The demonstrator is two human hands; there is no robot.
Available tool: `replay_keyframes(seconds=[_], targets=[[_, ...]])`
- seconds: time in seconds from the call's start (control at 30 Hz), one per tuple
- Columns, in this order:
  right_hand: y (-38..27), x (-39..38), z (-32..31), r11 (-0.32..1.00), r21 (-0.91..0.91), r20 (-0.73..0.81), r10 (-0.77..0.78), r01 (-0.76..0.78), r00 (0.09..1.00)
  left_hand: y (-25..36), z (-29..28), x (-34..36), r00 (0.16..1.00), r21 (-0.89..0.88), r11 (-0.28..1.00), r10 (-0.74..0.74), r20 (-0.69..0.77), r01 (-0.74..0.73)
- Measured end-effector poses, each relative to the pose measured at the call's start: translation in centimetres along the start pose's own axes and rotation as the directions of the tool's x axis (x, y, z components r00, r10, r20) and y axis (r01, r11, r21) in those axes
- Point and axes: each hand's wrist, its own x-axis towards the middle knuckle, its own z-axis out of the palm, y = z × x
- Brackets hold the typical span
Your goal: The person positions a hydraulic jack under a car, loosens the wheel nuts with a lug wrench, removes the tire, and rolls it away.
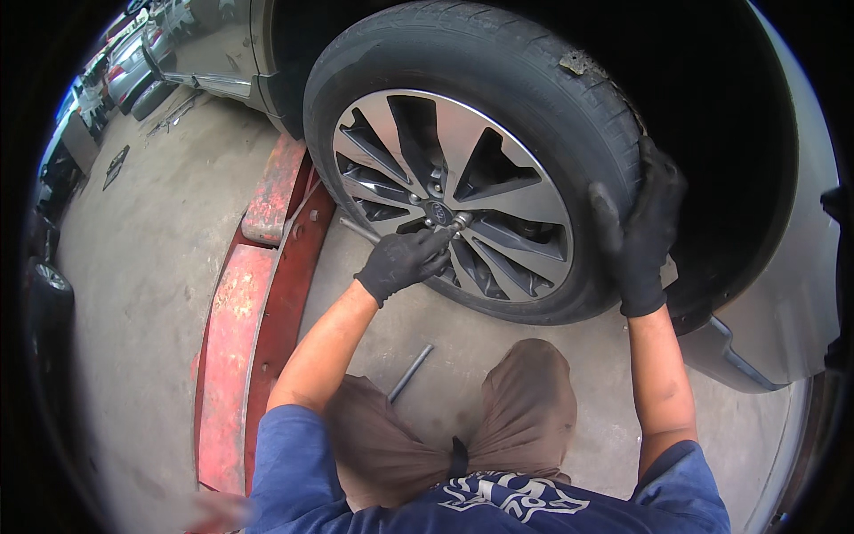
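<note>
A wheel with a dark tire (pixel 356 67) and a two-tone alloy rim (pixel 405 125) stands upright in front of me, under a car's wheel arch. My left hand (pixel 405 262), in a black glove, is closed round a socket wrench (pixel 358 231) near the wheel hub. The wrench's socket end (pixel 461 219) is at the lug nuts beside the centre cap (pixel 437 213); whether it sits on a nut I cannot tell. My right hand (pixel 648 236), also black-gloved, grips the tire's right side, thumb toward the sidewall and fingers over the tread.
A worn red lift arm (pixel 236 356) runs along the floor left of the wheel. A metal bar (pixel 411 372) lies on the concrete between my knees. The car's bumper (pixel 756 343) curves round at the right. Another car (pixel 133 67) stands far left.
</note>
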Motion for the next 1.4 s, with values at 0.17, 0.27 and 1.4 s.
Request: replay_keyframes(seconds=[0.17, 0.27, 1.4], targets=[[-0.4, 0.0, -0.2, 1.0, 0.003, -0.004, 0.023, -0.023, 1.0, 5.2, 6.2, -1.5, 0.753, -0.758, 0.569, -0.638, -0.163, 0.318], [-0.4, -0.1, -0.5, 0.998, 0.054, -0.006, 0.04, -0.04, 0.999, 6.2, 10.0, -3.1, 0.544, -0.848, 0.493, -0.773, -0.326, 0.194], [0.9, -0.3, -0.4, 0.994, 0.103, -0.07, 0.039, -0.031, 0.997, 1.5, -3.2, -2.8, 0.508, -0.807, 0.515, -0.797, -0.326, 0.289]])
